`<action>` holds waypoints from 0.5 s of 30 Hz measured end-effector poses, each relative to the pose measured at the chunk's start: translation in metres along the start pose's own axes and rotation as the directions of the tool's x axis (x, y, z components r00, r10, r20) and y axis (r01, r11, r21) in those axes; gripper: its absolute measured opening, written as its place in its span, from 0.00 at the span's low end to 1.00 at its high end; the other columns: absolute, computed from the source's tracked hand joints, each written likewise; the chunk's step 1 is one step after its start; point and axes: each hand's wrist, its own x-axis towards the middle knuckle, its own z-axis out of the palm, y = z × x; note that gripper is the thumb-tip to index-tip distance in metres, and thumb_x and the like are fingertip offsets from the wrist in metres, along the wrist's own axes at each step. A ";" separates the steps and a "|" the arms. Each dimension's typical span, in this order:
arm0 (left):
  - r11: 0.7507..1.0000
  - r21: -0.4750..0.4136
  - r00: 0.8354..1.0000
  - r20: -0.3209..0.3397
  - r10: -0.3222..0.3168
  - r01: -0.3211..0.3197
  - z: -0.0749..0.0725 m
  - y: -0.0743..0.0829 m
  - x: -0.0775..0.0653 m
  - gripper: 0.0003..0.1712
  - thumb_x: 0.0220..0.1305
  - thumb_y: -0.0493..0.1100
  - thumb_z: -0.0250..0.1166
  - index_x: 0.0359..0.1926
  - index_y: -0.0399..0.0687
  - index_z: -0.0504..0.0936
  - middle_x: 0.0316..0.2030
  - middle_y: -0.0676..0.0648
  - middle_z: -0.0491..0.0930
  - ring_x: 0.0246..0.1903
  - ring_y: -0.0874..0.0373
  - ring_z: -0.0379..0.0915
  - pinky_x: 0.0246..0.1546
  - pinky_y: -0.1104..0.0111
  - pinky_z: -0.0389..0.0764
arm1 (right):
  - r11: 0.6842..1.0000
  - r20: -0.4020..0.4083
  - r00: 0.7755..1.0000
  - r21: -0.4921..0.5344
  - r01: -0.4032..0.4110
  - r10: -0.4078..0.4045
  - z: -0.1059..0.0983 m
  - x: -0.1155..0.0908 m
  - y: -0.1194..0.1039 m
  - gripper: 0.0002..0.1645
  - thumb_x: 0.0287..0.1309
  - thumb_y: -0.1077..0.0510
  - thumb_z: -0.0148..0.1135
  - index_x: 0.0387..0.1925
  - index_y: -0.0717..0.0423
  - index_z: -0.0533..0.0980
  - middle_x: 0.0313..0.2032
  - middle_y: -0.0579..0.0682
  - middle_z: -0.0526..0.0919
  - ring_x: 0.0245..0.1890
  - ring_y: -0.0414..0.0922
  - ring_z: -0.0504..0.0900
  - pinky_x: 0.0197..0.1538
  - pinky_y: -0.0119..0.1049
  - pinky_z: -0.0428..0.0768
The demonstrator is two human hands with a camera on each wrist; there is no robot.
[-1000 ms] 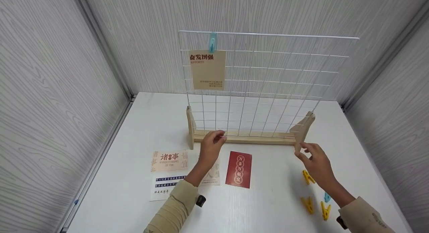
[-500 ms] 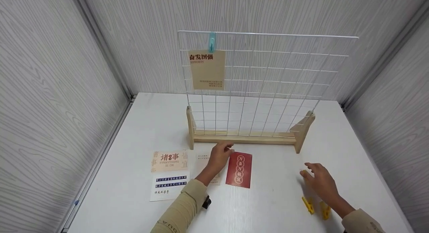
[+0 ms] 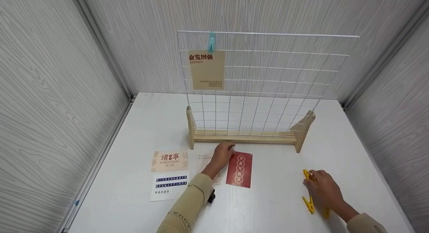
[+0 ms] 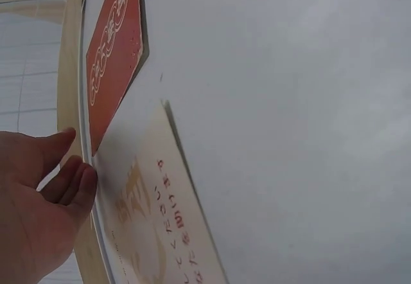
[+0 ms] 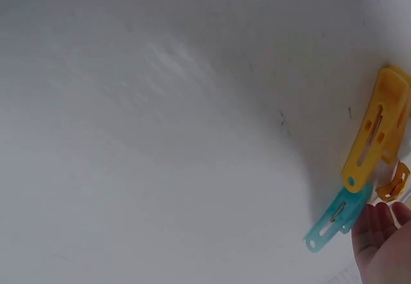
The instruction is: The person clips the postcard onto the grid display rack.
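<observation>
In the head view my left hand [image 3: 221, 158] is at the upper left corner of a red card [image 3: 239, 169], fingers loosely bent. The left wrist view has thumb and fingertips right at the corner of that red card [image 4: 115, 59], with a gap between them. Under the left forearm lies a pale printed card [image 3: 204, 161], partly hidden. My right hand [image 3: 326, 189] pinches a yellow clothespin [image 3: 306, 173] at the right of the table. Another yellow clothespin [image 3: 309, 205] lies nearer; in the right wrist view a blue clothespin [image 5: 340, 218] lies beside the fingers.
A white wire grid [image 3: 268, 67] in a wooden stand [image 3: 244, 139] rises behind the hands. A blue clothespin [image 3: 211, 42] holds a beige card [image 3: 207, 72] on it. At left lie a cream card [image 3: 170, 164] and a white card [image 3: 169, 189]. Walls enclose the table.
My left hand has moved from the stand's base toward the viewer and right, to the red card's corner. The right hand has come down from beside the stand onto the yellow clothespin.
</observation>
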 end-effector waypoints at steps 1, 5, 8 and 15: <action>1.000 0.012 1.000 0.002 0.008 -0.008 0.001 0.000 0.002 0.15 0.66 0.32 0.63 0.53 0.35 0.83 0.47 0.39 0.82 0.48 0.47 0.77 0.53 0.54 0.79 | 1.000 0.002 1.000 -0.005 -0.002 0.002 -0.001 -0.001 0.001 0.40 0.69 0.39 0.59 0.66 0.66 0.70 0.58 0.67 0.75 0.52 0.59 0.78 0.59 0.62 0.77; 0.998 0.054 1.000 0.009 0.024 -0.025 0.002 -0.001 0.004 0.12 0.64 0.32 0.65 0.49 0.35 0.84 0.44 0.40 0.82 0.46 0.48 0.76 0.52 0.54 0.79 | 1.000 0.009 1.000 -0.020 -0.007 0.007 -0.003 -0.003 0.005 0.41 0.68 0.38 0.60 0.66 0.67 0.69 0.59 0.68 0.75 0.54 0.61 0.77 0.59 0.63 0.76; 0.995 0.089 0.999 0.021 0.038 -0.040 0.002 -0.001 0.004 0.12 0.63 0.32 0.67 0.47 0.35 0.85 0.43 0.40 0.83 0.46 0.48 0.77 0.52 0.55 0.79 | 1.000 0.004 1.000 -0.026 -0.003 0.003 -0.004 -0.004 0.006 0.41 0.68 0.39 0.61 0.66 0.67 0.70 0.58 0.68 0.75 0.55 0.62 0.76 0.58 0.63 0.76; 0.982 0.174 0.997 0.024 0.073 -0.076 0.004 -0.001 0.000 0.12 0.61 0.34 0.70 0.47 0.37 0.86 0.44 0.42 0.85 0.48 0.48 0.78 0.55 0.56 0.78 | 0.998 0.019 1.000 -0.055 -0.011 0.012 -0.003 -0.006 0.003 0.42 0.66 0.38 0.62 0.63 0.69 0.71 0.56 0.67 0.76 0.52 0.60 0.76 0.58 0.63 0.77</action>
